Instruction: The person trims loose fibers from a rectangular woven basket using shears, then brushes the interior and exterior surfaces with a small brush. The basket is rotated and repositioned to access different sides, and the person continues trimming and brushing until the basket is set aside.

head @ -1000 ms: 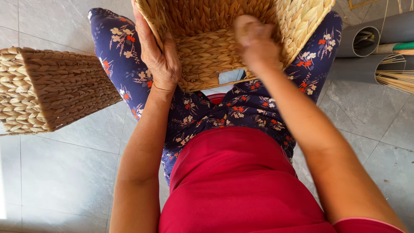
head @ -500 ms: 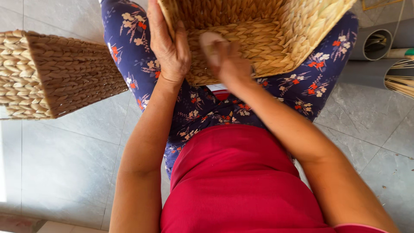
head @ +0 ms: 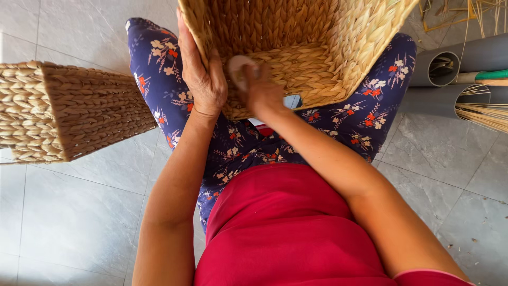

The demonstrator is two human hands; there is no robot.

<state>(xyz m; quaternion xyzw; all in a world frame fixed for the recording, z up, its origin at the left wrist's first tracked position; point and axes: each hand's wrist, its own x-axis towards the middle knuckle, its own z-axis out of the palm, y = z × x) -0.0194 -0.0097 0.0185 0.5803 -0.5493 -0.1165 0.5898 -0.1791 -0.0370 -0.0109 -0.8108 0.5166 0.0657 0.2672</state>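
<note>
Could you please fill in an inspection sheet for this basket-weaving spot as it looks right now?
Surface: grey tiled floor; the work rests on the person's lap.
Job's things: woven basket on the lap, opening toward the camera; a small pale object at the right hand, kind unclear.
Clutter: second woven basket on its side, left; loose straw strands top right.
Hands: left hand flat against the basket's near left edge; right hand at the lower wall, grip blurred.
Cables: nothing seen.
Surroundings: grey pipes lying at right, a bundle of reeds beside them.
</note>
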